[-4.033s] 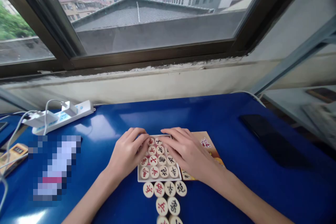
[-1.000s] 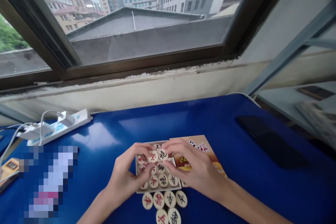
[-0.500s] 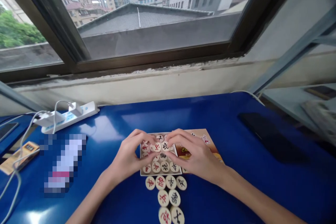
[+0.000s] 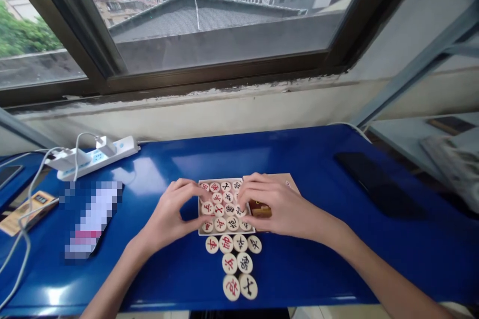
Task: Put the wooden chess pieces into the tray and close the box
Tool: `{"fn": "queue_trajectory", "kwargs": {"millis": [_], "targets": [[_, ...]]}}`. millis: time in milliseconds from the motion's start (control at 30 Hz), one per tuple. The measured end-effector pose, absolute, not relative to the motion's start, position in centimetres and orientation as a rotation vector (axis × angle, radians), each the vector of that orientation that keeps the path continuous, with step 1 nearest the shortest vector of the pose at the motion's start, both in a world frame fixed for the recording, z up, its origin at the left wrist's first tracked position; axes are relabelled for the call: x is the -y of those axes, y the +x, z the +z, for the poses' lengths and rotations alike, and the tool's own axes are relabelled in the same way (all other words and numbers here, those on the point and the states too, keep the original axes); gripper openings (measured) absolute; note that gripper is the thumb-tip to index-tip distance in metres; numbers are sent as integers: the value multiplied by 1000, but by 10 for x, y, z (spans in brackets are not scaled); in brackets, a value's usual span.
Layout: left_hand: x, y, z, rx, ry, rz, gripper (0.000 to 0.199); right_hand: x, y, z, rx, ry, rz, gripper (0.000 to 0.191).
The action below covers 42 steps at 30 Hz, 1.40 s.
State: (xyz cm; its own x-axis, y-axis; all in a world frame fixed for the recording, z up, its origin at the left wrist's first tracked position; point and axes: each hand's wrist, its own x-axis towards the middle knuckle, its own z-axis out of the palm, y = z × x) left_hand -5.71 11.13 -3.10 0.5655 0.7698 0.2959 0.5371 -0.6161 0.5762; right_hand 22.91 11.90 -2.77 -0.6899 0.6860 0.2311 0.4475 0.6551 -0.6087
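A shallow white box (image 4: 226, 233) holds rows of round xiangqi pieces with red and black characters. At its left side my left hand (image 4: 170, 214) is open, thumb and index finger apart at the edge pieces. My right hand (image 4: 279, 204) hovers over the box's right side, fingers curved and apart from the thumb, close to a black-character piece (image 4: 240, 210); it partly hides the right column. Below the box, several more pieces lie on the table, among them a red-character piece (image 4: 211, 244) and a black-character piece (image 4: 248, 286).
A brown printed box lid (image 4: 290, 182) lies beside the box, partly under my right hand. On the blue table (image 4: 168, 279) are a power strip (image 4: 97, 157) with cables, a pixelated object (image 4: 93, 219), a yellow packet (image 4: 28, 213) and a dark flat object (image 4: 374, 184).
Both hands have drawn apart from the box's middle. The two pieces they pinched now sit among the others in the box. The view has tilted slightly downward.
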Motion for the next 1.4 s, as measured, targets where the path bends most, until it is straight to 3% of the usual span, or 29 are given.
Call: {"fn": "queue_trajectory", "kwargs": {"millis": [167, 500, 1033, 1300, 1400], "targets": [[-105, -53, -30, -968, 2530, 597, 27, -114, 228, -21, 2447, -883, 823, 12], [-105, -52, -29, -1003, 2451, 625, 15, -107, 218, -24, 2349, -873, 914, 27], [-110, -56, -26, -1028, 2436, 691, 24, -108, 218, -31, 2218, -940, 935, 29], [-110, -58, -19, -1050, 2485, 741, 25, -101, 224, -28, 2128, -991, 523, 24], [-98, -62, -18, -1168, 2475, 967, 21, -73, 230, -38, 2063, -1030, 354, 18]]}}
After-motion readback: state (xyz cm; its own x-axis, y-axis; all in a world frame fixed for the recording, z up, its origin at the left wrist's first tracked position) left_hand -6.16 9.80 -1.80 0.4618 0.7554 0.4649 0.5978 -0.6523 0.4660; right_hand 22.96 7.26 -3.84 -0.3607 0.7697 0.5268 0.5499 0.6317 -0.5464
